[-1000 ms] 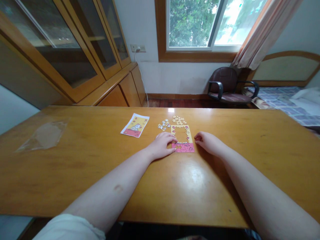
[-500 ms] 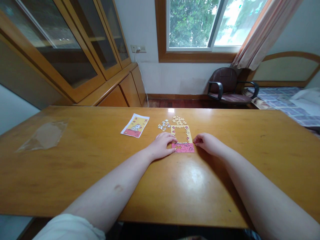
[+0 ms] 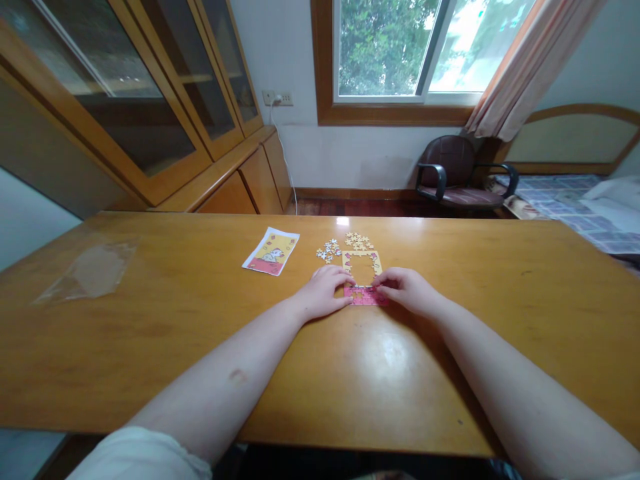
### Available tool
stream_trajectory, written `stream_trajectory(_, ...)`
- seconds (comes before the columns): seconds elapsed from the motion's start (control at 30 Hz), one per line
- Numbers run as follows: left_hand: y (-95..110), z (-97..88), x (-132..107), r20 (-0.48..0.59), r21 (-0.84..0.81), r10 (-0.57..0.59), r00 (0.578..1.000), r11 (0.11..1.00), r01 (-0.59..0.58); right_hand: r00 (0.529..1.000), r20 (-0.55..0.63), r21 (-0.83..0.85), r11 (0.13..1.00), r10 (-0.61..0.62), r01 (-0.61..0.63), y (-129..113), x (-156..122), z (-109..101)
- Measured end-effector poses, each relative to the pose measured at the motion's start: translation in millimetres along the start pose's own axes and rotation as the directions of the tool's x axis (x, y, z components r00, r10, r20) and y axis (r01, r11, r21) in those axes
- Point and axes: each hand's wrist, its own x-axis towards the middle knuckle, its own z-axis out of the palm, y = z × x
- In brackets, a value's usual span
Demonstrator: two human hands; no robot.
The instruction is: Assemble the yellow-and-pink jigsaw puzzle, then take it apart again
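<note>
L. hand [image 3: 325,291] lies open, fingertips on left edge of part-built jigsaw [image 3: 361,295] — R. hand [image 3: 407,291] covers its pink lower-right corner, fingers bunched, grip unclear. Jigsaw at centre of table [image 3: 200,320]; loose pieces [image 3: 329,250] just beyond, picture card [image 3: 271,251] further left.

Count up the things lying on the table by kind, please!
Partly built puzzle: 1
Heaps of loose puzzle pieces: 2
Picture card: 1
Clear plastic bag: 1
Total: 5
</note>
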Motion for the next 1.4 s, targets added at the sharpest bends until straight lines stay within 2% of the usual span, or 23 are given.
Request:
stream_trajectory(0.1, -0.8, 0.3, 0.1, 0.003, -0.002, 0.000, 1.000, 1.000, 0.000, 1.000, 0.020, 0.009, 1.000, 0.000, 0.000, -0.9, 0.1, 3.2)
stream_trajectory(0.3, -2.1, 0.9, 0.5, -0.006, 0.003, 0.008, 1.000, 1.000, -0.008, 0.999, 0.007, -0.141, 0.989, -0.038, 0.038, -6.2, 0.4, 4.5)
stream_trajectory(0.47, -1.0, 0.3, 0.0, -0.004, 0.010, 0.007, 1.000, 1.000, -0.006, 1.000, 0.003, -0.203, 0.979, -0.014, 0.014, -9.8, -1.7, 7.7)
stream_trajectory(0.8, 0.9, -0.7, 0.4, -0.011, 0.000, 0.006, 1.000, 1.000, -0.006, 0.995, 0.021, -0.409, 0.907, -0.097, 0.097, -17.5, -2.9, 10.7)
stream_trajectory(0.93, -0.5, 0.6, 0.5, -0.002, 0.002, 0.010, 1.000, 1.000, -0.010, 0.989, 0.033, -0.435, 0.889, -0.144, 0.144, -16.1, -4.5, 7.3)
stream_trajectory(1.13, -0.4, 1.1, 0.3, -0.004, 0.014, 0.001, 1.000, 1.000, -0.001, 0.956, 0.082, -0.412, 0.864, -0.282, 0.290, -13.7, -7.0, 2.9)
stream_trajectory(1.4, 0.8, 0.1, 1.0, -0.010, 0.017, 0.010, 1.000, 1.000, -0.010, 0.937, 0.143, -0.391, 0.851, -0.320, 0.350, -15.7, -7.2, 8.2)
